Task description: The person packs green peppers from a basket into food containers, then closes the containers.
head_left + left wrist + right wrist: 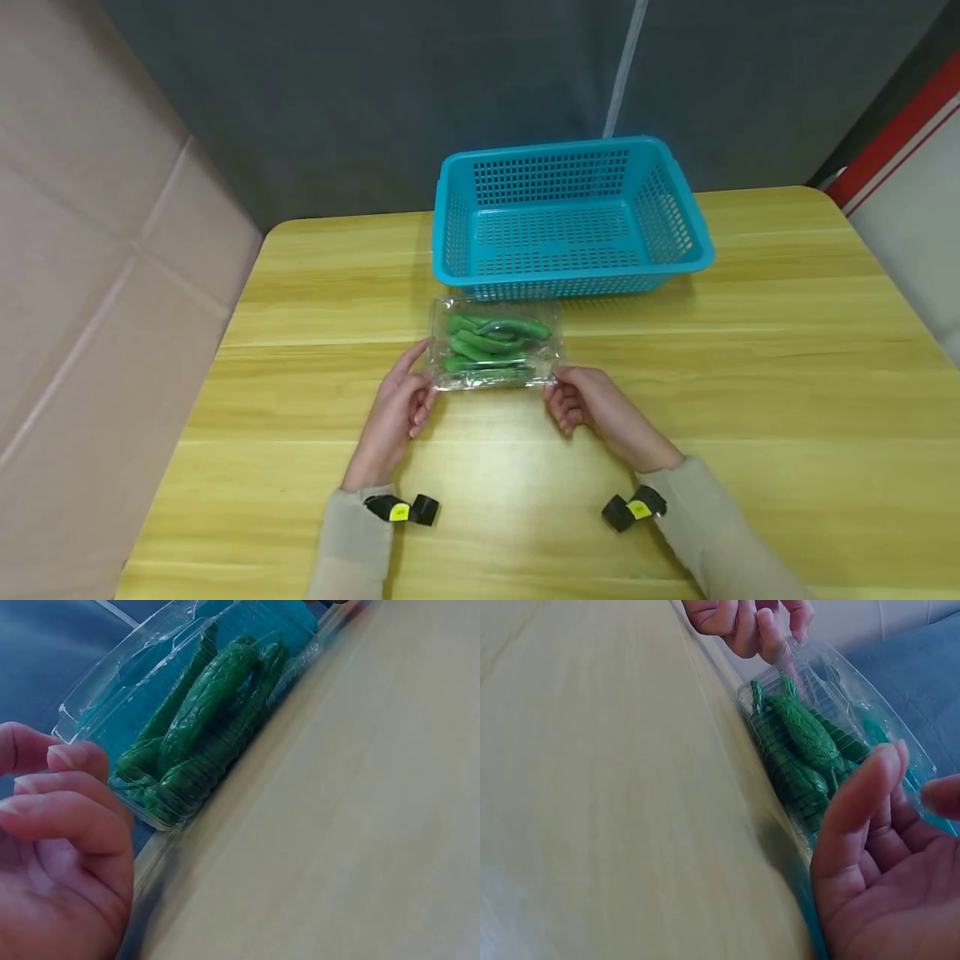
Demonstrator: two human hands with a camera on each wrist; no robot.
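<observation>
A clear plastic clamshell box (551, 350) stands on the wooden table with several long green peppers (491, 340) inside. Its lid appears down over the peppers. At the box's near left corner, my left hand (393, 408) pinches the edge, its index finger reaching along the side. My right hand (596, 408) holds the near right corner between thumb and index finger, with the other fingers curled below. In the left wrist view, the wrinkled peppers (210, 690) show through the ribbed wall. The right wrist view shows the right fingers (855, 802) partly covering the box.
A blue perforated basket (570, 279) stands directly behind the box, with nothing visible inside. Wooden tabletop (787, 350) extends to both sides. A dark grey cloth (337, 108) hangs behind the table, and a pale padded wall (112, 292) rises at the left.
</observation>
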